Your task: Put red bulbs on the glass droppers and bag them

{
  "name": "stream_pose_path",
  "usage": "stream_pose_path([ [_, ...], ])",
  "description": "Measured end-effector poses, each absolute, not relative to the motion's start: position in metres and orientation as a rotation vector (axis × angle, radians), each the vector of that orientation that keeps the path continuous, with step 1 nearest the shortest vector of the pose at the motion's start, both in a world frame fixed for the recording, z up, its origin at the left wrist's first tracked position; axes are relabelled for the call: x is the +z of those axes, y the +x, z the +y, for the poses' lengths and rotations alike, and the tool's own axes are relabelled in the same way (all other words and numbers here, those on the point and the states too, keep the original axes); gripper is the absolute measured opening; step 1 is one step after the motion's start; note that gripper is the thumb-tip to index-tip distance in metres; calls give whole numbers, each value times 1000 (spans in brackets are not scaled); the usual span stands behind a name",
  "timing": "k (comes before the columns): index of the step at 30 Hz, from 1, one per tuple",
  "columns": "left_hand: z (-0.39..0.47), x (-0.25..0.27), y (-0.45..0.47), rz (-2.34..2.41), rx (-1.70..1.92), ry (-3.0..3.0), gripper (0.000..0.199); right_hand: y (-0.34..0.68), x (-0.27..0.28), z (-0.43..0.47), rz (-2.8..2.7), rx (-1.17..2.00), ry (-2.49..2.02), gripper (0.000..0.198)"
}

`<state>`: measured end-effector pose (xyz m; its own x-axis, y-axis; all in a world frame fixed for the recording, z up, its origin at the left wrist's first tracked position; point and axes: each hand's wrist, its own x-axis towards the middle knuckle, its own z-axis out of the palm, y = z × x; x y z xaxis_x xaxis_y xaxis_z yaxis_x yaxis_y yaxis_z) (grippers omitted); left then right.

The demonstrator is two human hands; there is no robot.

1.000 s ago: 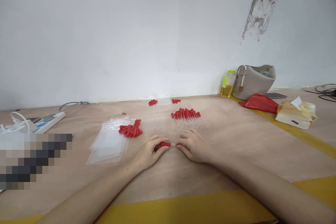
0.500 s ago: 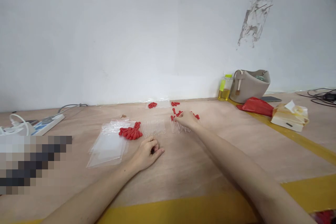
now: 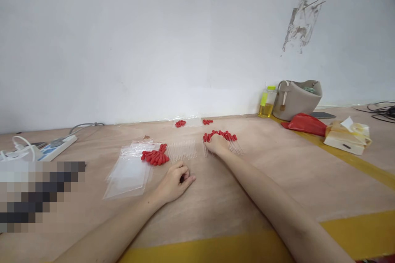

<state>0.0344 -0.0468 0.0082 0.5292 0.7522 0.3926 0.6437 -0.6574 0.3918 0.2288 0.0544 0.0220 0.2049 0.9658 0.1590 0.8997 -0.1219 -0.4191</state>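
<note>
- The desk is carrying everything.
- Clear zip-lock bags are overlapping, left of both hands.
- The left hand is resting loosely curled, gripping nothing.
- The right hand is covering some red-bulbed droppers; I cannot tell its grasp.
- Clear tubes are lying left of these.
- Loose red bulbs are heaping at the bags' right edge.

"What stands near the white plaster wall?"
"A clear plastic bottle with a lime-yellow cap, just beside a grey-beige, open-topped bag."
"And in front?"
"A shiny red pouch, then a yellow-and-white tissue pack; far left, a white power strip."
</note>
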Motion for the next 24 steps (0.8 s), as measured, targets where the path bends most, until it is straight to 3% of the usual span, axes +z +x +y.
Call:
stream_pose_path([
  [10, -45, 7, 34, 1181, 811, 2585, 24, 210, 23, 43, -1893, 88, -1994, 28],
  [16, -51, 11, 37, 1214, 896, 2538, 10, 197, 23, 44, -1988, 87, -2012, 26],
  [21, -18, 42, 12, 1595, 1136, 2538, 20, 195, 27, 40, -2028, 106, -1986, 25],
  [24, 23, 63, -15, 2035, 725, 2425, 20, 205, 33, 31, -2005, 84, -1966, 29],
])
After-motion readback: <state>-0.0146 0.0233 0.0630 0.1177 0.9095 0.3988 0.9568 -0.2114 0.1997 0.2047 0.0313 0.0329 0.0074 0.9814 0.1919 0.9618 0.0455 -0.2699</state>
